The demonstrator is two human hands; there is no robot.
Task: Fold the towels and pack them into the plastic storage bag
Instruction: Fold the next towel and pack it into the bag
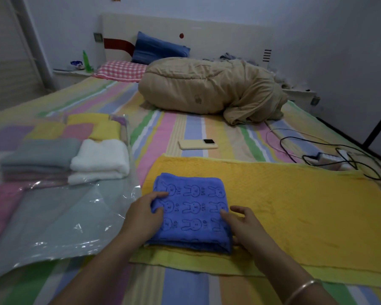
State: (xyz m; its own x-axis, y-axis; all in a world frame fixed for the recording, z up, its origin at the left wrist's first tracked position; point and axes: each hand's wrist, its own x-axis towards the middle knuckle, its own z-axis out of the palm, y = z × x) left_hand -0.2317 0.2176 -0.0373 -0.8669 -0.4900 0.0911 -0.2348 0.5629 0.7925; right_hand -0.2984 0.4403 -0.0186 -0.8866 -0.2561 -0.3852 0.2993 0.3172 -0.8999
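A folded blue towel (193, 205) with a rabbit print lies on a spread yellow towel (295, 208) on the bed. My left hand (144, 213) grips the blue towel's left edge, thumb on top. My right hand (243, 225) holds its right edge, fingers curled at the side. To the left lies the clear plastic storage bag (59, 221), with a folded white towel (100, 160), grey towel (40, 154) and yellow towels (103, 128) stacked at its far end. A pink towel (0, 203) shows through the plastic.
A phone (198, 144) lies on the striped bedsheet (185, 128) beyond the yellow towel. A power strip with cables (330, 159) sits at the right. A bundled tan quilt (211, 86) and pillows (158, 49) fill the head of the bed.
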